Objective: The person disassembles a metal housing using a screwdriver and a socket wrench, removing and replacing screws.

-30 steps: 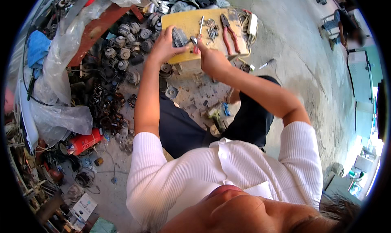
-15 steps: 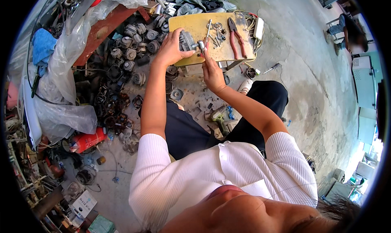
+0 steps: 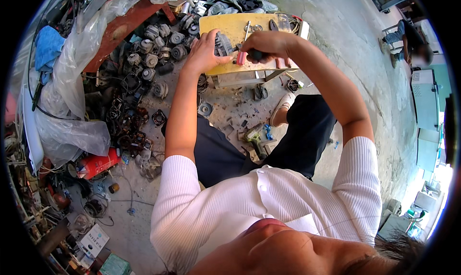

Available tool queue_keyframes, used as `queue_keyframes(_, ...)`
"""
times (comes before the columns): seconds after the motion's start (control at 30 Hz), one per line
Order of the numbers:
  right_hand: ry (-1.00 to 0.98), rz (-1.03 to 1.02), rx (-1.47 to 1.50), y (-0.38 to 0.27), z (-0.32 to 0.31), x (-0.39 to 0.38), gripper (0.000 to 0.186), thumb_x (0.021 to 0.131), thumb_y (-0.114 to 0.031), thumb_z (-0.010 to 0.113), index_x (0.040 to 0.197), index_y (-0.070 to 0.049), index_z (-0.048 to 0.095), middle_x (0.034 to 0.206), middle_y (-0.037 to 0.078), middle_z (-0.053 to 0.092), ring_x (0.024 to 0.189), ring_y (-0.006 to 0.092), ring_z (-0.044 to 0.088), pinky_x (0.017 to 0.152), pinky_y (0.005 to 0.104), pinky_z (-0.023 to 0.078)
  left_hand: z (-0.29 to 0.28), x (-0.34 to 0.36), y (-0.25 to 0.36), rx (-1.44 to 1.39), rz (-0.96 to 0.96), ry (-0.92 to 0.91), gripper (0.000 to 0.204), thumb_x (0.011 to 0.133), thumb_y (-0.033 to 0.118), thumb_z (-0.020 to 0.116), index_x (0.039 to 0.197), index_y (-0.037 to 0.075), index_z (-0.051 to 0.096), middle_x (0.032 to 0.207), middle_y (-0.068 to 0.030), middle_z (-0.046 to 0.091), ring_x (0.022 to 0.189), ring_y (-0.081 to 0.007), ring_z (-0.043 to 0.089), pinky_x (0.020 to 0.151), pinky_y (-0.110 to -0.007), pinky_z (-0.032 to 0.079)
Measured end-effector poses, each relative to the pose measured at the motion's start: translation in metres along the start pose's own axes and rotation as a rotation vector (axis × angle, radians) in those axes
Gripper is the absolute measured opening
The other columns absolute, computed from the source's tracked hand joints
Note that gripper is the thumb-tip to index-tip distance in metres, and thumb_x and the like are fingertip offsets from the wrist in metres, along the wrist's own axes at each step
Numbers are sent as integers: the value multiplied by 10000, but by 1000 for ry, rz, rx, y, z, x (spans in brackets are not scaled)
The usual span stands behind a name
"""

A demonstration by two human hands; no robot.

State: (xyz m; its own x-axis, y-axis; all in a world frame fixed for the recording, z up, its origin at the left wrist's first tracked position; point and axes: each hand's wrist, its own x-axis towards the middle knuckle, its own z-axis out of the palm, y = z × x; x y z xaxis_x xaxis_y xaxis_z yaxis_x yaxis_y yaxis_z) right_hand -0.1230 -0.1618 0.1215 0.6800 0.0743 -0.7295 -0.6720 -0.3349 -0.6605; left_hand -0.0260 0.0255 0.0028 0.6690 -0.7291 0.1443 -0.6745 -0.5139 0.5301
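On the yellow-topped low table [image 3: 218, 24], a grey finned electric motor [image 3: 223, 44] lies on its side. My left hand [image 3: 204, 56] is closed round its near left side, thumb along the lower edge. At the motor's shaft end, my right hand [image 3: 271, 43] grips a dark, rounded tool handle [image 3: 257, 55]; the tool's kind is hidden by the fingers. Just below that hand lies a red-handled item [image 3: 241, 58]. Pliers [image 3: 273, 25] rest behind my right hand, which covers their middle. A slim metal rod [image 3: 247, 30] and small ring-shaped parts [image 3: 257, 28] lie farther back.
Several used motors [image 3: 151, 61] are heaped left of the table, beside plastic sheeting [image 3: 72, 131]. A green power tool [image 3: 254, 138] lies on the floor between my legs. A red cylinder [image 3: 98, 164] lies at left. Another person [image 3: 408, 37] sits far right.
My right hand has swung up and over the table, its elbow raised, and now grips a dark handle instead of pinching at the shaft end. My left hand stays on the motor.
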Motion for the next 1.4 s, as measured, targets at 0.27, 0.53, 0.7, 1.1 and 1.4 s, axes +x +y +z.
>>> queue_keyframes(0.27,143,-302,-361,38,22,7,219,920,-193,508,958,7,589,747,71,643,656,180,678,545,331,533,0,0,1,11,-13,-8,1000,656,465,826,1438,97,323,1387,-223,455,1303,-369,444,1136,-485,283)
queue_keyframes(0.53,825,-691,-453,142,99,47,632,935,-133,530,1507,-63,271,904,263,647,777,429,644,708,486,508,0,2,2,-37,-37,-51,962,688,413,820,1446,87,326,1436,-200,418,1333,-367,412,1099,-418,355)
queue_keyframes(0.7,1024,-809,-341,158,112,87,607,947,-110,537,1508,-90,307,898,197,648,726,366,644,676,423,520,-3,1,4,-46,-20,-40,961,684,404,819,1453,102,326,1444,-192,416,1341,-357,408,1102,-413,354)
queue_keyframes(1.1,160,-221,112,63,8,5,296,923,-165,575,1128,38,640,780,41,652,623,100,597,529,261,475,-4,0,9,-19,-55,-42,952,683,403,824,1451,129,334,1439,-188,430,1320,-370,430,1106,-421,348)
queue_keyframes(1.4,405,-441,-644,56,37,0,328,863,-242,504,928,49,640,885,294,655,822,450,649,798,485,516,-1,-1,2,-14,-31,-43,975,683,407,829,1459,117,315,1445,-199,415,1332,-362,419,1098,-418,355)
